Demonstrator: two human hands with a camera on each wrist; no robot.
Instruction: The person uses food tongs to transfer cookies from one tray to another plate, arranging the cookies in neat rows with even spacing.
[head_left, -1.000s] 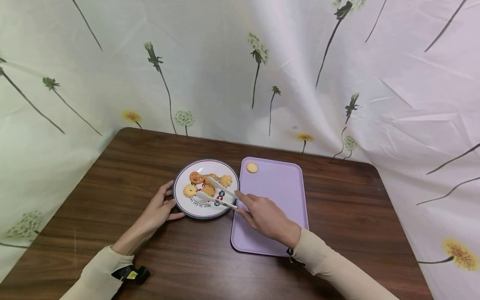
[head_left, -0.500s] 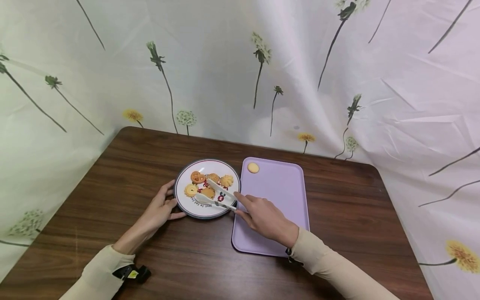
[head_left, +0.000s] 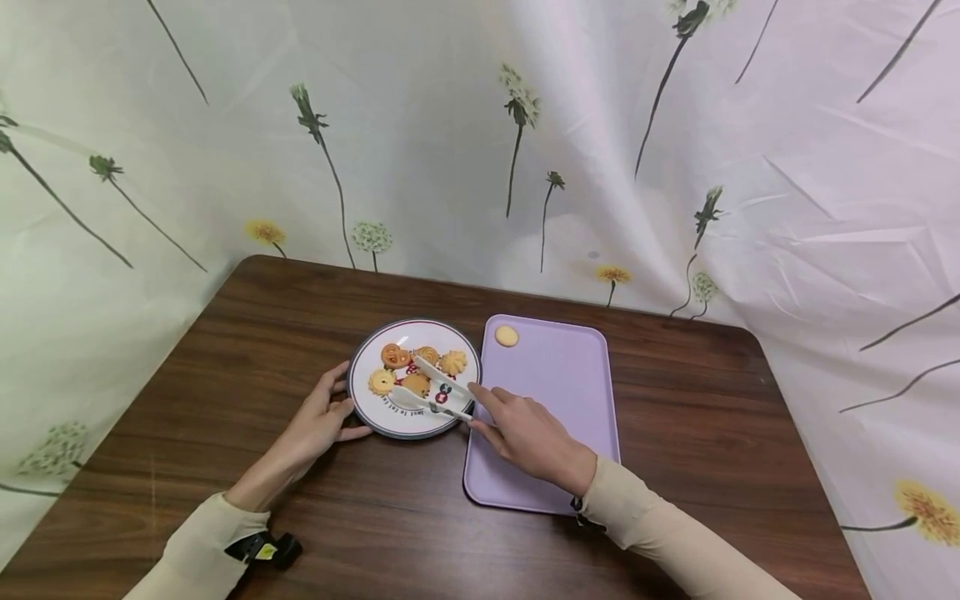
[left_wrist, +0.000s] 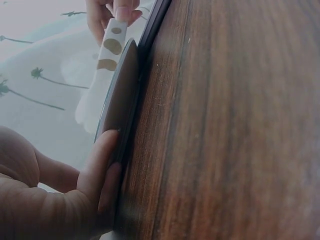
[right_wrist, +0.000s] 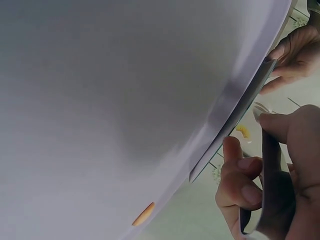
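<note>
In the head view, a white plate (head_left: 375, 412) with a dark rim bears several cookies. My left hand (head_left: 311, 425) holds its left rim; in the left wrist view, fingers (left_wrist: 100, 157) touch the plate's outer side. My right hand (head_left: 532, 437) grips white tongs (head_left: 442, 377) that reach in over the plate from the right. Their arms stand apart on either side of a round brown cookie (head_left: 416, 384). Whether they touch it I cannot tell. Around it lie a pretzel cookie (head_left: 394, 356), a ring-shaped cookie (head_left: 382, 382) and a ridged cookie (head_left: 453, 362).
Right of the plate, a lilac tray (head_left: 555, 375) lies beneath my right hand. One plain oval cookie (head_left: 506, 336) is in its far left corner. Both stand on a dark wooden table (head_left: 405, 517), backed by a flower-printed cloth (head_left: 435, 167).
The head view has shifted very slightly. Both hands, the tongs, the plate and the cookies keep nearly the same places.
</note>
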